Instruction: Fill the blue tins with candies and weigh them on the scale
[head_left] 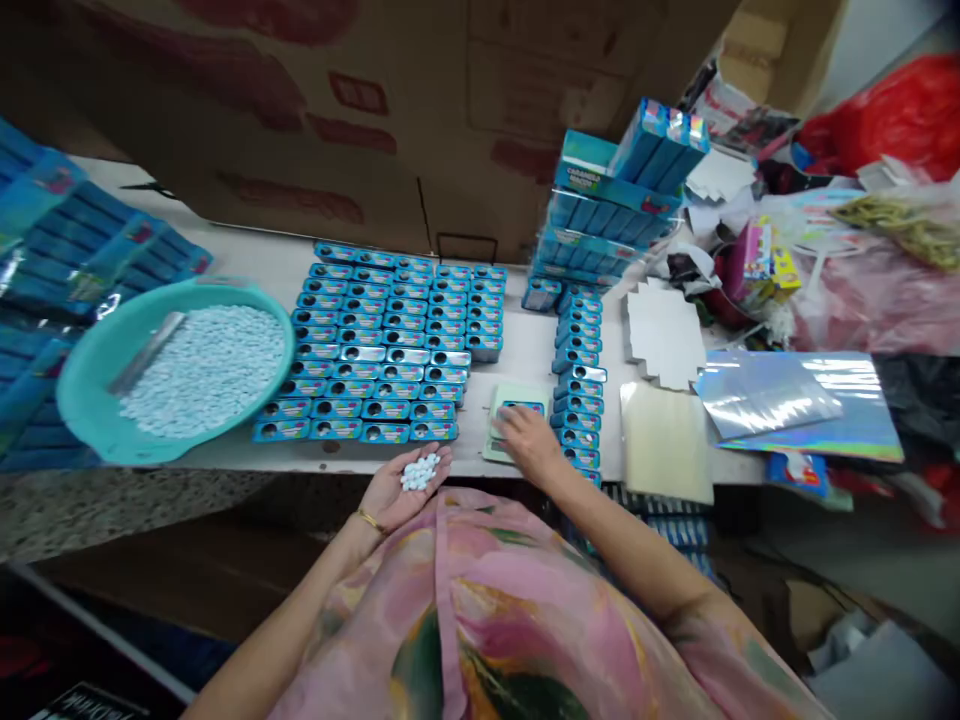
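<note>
My left hand (384, 492) is palm up near the table's front edge, cupping a small heap of pale candies (420, 472). At a small pale-green scale (496, 448), my right hand (536, 450) reaches over the pan, its fingers smeared by motion. A small blue box (528, 407) lies on the scale by those fingertips; whether they grip anything is hidden. Rows of similar blue boxes with dark round openings (386, 388) stand beyond my left hand. To the left, a turquoise basin (75, 395) contains many pale candies (214, 370) and a metal scoop (148, 352).
A column of blue boxes (577, 410) runs right of the scale, with stacked display cartons (592, 205) behind. Farther right lie white cut card (664, 330), a cream sheet (667, 440) and shiny foil sheets (806, 400). A large cardboard box (420, 130) walls the back.
</note>
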